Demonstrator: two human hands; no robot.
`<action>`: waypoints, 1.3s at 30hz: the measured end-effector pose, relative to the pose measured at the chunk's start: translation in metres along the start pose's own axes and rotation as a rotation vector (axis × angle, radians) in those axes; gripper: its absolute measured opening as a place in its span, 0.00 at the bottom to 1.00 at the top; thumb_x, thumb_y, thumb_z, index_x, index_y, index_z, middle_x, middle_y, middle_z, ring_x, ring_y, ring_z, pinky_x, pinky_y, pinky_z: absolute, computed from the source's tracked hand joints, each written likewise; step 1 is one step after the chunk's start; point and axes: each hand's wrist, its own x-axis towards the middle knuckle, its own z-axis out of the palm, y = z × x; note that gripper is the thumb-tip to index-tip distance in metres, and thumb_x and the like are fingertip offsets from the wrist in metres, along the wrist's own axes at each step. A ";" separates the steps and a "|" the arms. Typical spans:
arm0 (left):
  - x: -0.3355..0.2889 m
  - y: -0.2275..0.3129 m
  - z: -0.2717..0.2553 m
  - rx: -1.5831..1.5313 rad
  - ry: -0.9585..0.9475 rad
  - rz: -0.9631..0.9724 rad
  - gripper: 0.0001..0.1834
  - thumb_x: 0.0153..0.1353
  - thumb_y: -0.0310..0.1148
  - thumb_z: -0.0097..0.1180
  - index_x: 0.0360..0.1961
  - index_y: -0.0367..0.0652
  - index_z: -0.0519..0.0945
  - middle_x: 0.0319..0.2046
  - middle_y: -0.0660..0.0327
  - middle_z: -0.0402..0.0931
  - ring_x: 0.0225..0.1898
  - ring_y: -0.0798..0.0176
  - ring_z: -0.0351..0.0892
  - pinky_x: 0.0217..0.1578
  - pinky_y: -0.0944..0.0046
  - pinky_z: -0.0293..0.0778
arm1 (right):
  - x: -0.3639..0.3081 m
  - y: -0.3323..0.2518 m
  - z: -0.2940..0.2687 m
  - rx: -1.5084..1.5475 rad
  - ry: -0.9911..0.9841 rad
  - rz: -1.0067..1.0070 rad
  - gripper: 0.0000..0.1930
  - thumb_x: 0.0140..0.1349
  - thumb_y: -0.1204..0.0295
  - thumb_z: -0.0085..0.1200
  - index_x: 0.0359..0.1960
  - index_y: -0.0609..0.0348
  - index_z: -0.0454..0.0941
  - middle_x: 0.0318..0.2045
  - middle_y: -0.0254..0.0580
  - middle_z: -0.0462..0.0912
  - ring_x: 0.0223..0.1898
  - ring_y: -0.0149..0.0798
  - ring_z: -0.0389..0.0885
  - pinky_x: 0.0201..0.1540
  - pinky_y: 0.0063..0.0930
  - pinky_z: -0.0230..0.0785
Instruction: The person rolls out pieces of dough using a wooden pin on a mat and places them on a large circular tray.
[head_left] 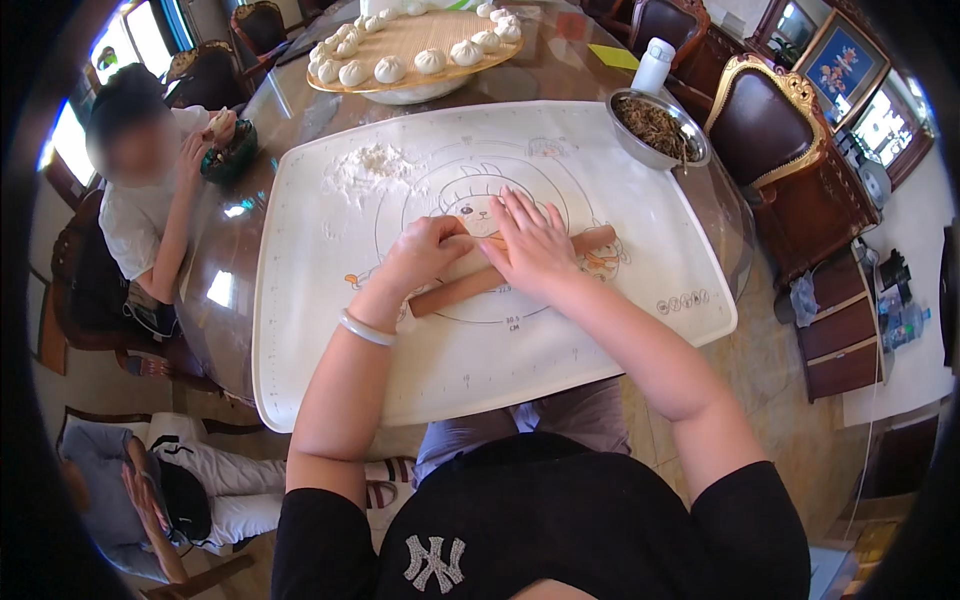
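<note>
Wooden rolling pin [455,288] lies slantwise on the white mat [600,340]; I see my left hand [425,252] curled around its middle and my right hand [530,245] pressed flat, fingers spread, on it. Flour [372,165] sits beyond, a metal bowl [657,130] further right.

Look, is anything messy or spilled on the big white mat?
Only a loose heap of flour on the mat, near its far left corner. It looks scattered, not tidy. Both hands, left hand and right hand, press on the wooden rolling pin.
</note>
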 end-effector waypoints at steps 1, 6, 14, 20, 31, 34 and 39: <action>0.000 -0.001 -0.001 -0.006 0.014 -0.012 0.13 0.55 0.35 0.55 0.34 0.35 0.77 0.21 0.60 0.75 0.24 0.70 0.70 0.25 0.67 0.68 | -0.018 0.000 -0.004 0.007 -0.029 -0.031 0.31 0.65 0.52 0.33 0.64 0.60 0.50 0.65 0.47 0.53 0.67 0.41 0.48 0.65 0.48 0.38; 0.000 0.003 0.001 -0.379 -0.080 -0.099 0.11 0.57 0.34 0.53 0.37 0.36 0.76 0.28 0.64 0.76 0.28 0.73 0.70 0.28 0.71 0.67 | -0.090 0.007 -0.034 0.091 -0.131 -0.138 0.34 0.65 0.50 0.32 0.64 0.67 0.50 0.65 0.50 0.54 0.67 0.43 0.50 0.65 0.49 0.37; 0.001 0.005 0.007 -0.163 -0.086 -0.037 0.12 0.54 0.32 0.58 0.36 0.34 0.78 0.23 0.63 0.76 0.25 0.74 0.71 0.26 0.71 0.67 | -0.046 0.001 -0.007 0.050 0.007 -0.004 0.33 0.65 0.51 0.31 0.63 0.67 0.52 0.65 0.51 0.54 0.67 0.41 0.49 0.65 0.50 0.37; 0.002 0.001 0.006 0.050 0.064 0.032 0.11 0.53 0.33 0.58 0.32 0.35 0.79 0.21 0.60 0.77 0.22 0.70 0.73 0.26 0.67 0.69 | 0.035 -0.004 0.006 0.020 -0.023 0.159 0.32 0.66 0.52 0.31 0.64 0.63 0.49 0.66 0.46 0.50 0.68 0.39 0.46 0.66 0.49 0.38; 0.005 -0.004 -0.001 -0.140 -0.024 -0.085 0.12 0.57 0.34 0.54 0.38 0.37 0.76 0.24 0.64 0.75 0.24 0.73 0.70 0.26 0.72 0.68 | -0.030 -0.001 -0.003 0.024 -0.018 -0.024 0.33 0.65 0.51 0.31 0.64 0.63 0.51 0.65 0.48 0.54 0.67 0.41 0.49 0.65 0.48 0.39; 0.003 0.001 0.001 -0.394 -0.042 -0.168 0.14 0.58 0.34 0.54 0.42 0.38 0.74 0.26 0.66 0.75 0.25 0.74 0.70 0.26 0.73 0.66 | -0.073 0.002 -0.019 0.026 -0.054 -0.090 0.33 0.65 0.52 0.32 0.64 0.65 0.50 0.65 0.50 0.54 0.67 0.42 0.49 0.65 0.49 0.39; 0.005 -0.006 0.000 -0.418 -0.064 -0.098 0.16 0.55 0.34 0.56 0.43 0.36 0.75 0.26 0.65 0.75 0.25 0.74 0.70 0.25 0.73 0.67 | -0.077 0.002 -0.021 0.029 -0.043 -0.108 0.33 0.66 0.52 0.32 0.64 0.67 0.50 0.65 0.50 0.54 0.67 0.42 0.49 0.65 0.50 0.39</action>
